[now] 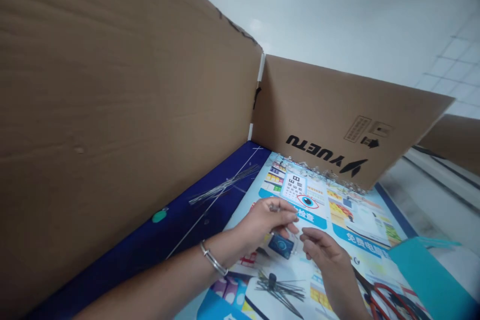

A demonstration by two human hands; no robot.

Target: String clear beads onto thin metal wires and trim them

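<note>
My left hand (270, 219), a silver bangle on its wrist, is pinched above a printed sheet (322, 272). A small grey glint shows by its fingers, too small to name. Close on the right, my right hand (327, 252) has thumb and fingertips pressed together; what lies in them, if anything, cannot be made out. Short thin wires (287, 287) lie below my hands, with a small dark cylinder (272, 280) among them. Red-handled scissors (386, 300) rest beside my right wrist. A bundle of longer thin wires (225, 185) lies on the dark blue surface to the left.
A tall cardboard panel (123, 85) stands along the left, and another cardboard panel (337, 105) closes the back. Clear, shiny small pieces (326, 175) line the foot of the back panel. A turquoise sheet (431, 275) is at right. A green blob (159, 216) sits by the left panel.
</note>
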